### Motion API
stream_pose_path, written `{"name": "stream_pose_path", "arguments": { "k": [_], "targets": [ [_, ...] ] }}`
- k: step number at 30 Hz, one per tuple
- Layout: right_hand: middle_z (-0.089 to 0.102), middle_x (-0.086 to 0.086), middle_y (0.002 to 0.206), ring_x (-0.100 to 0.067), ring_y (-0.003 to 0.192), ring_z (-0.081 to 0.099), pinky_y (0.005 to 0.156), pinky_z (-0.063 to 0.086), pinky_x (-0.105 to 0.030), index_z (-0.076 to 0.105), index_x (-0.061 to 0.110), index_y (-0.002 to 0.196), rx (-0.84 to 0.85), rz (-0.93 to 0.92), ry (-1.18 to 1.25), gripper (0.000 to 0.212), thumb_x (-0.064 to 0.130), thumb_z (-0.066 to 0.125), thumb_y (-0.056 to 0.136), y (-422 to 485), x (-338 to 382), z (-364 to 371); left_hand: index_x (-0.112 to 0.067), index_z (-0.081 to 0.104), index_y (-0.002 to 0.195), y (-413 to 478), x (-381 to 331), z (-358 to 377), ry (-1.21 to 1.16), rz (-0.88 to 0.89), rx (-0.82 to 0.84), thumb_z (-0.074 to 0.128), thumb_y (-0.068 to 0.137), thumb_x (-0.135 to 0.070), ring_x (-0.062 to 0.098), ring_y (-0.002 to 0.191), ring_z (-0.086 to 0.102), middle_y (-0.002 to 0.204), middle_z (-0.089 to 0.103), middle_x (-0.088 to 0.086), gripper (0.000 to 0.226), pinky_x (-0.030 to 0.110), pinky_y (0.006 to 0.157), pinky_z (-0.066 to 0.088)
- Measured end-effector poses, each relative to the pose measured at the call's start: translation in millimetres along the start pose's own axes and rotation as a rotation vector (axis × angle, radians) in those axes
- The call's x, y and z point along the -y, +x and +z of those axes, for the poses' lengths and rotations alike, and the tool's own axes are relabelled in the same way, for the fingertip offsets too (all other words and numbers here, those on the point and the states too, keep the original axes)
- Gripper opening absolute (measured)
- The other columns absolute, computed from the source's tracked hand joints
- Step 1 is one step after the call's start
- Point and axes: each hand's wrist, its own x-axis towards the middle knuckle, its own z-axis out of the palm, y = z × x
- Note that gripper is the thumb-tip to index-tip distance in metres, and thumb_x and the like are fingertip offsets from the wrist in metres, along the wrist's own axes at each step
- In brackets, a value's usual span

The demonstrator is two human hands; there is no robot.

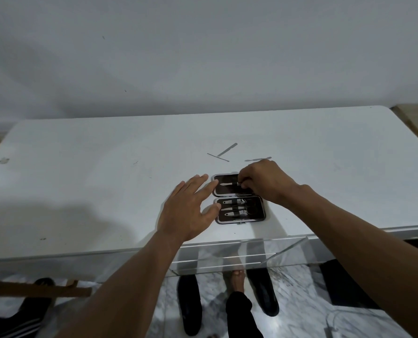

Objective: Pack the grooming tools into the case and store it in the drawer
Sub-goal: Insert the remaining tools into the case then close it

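Observation:
A dark grooming case (239, 217) lies open on the white table (81, 181) near its front edge. Its near half holds two nail clippers (236, 208) under straps. In the far half lies a small metal tool (228, 183), and my right hand (264, 181) pinches its end there. My left hand (191, 211) rests flat with fingers spread, touching the case's left edge. Three thin metal tools lie loose behind the case: a file (227, 150), a slim pick (217, 157) and a pusher (258, 159).
A clear acrylic drawer (242, 254) stands pulled out under the table's front edge, below the case. Black shoes (189, 303) and a bare foot show on the marble floor through it. A wooden piece (35, 290) lies lower left. A wall rises behind the table.

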Motion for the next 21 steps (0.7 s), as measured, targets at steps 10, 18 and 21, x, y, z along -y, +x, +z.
{"name": "stream_pose_path", "arguments": {
  "k": [10, 18, 21],
  "targets": [
    [0.073, -0.009, 0.099, -0.028, 0.091, 0.064, 0.077, 0.050, -0.032, 0.072, 0.018, 0.103, -0.001, -0.026, 0.005, 0.023, 0.010, 0.058, 0.087, -1, 4, 2, -0.036, 0.034, 0.145, 0, 0, 0, 0.007, 0.001, -0.003, 0.041, 0.091, -0.056, 0.008, 0.142, 0.023, 0.153, 0.034, -0.009, 0.058, 0.030, 0.115, 0.015],
    [0.073, -0.005, 0.092, -0.027, 0.088, 0.063, 0.073, 0.044, -0.030, 0.071, 0.012, 0.094, -0.096, -0.012, 0.004, 0.016, 0.014, 0.056, 0.090, -6, -3, -9, -0.036, 0.032, 0.146, 0, 1, 0, -0.003, 0.006, 0.011, 0.037, 0.092, -0.058, 0.008, 0.142, 0.022, 0.153, 0.034, -0.009, 0.059, 0.029, 0.115, 0.013],
    [0.074, -0.009, 0.099, -0.030, 0.093, 0.064, 0.079, 0.049, -0.034, 0.070, 0.009, 0.098, -0.142, 0.069, -0.042, 0.018, 0.016, 0.055, 0.091, -4, -15, -13, -0.036, 0.031, 0.147, 1, 1, 1, -0.001, 0.003, 0.012, 0.036, 0.091, -0.059, 0.009, 0.143, 0.022, 0.153, 0.033, -0.009, 0.060, 0.030, 0.115, 0.014]
  ]
}}
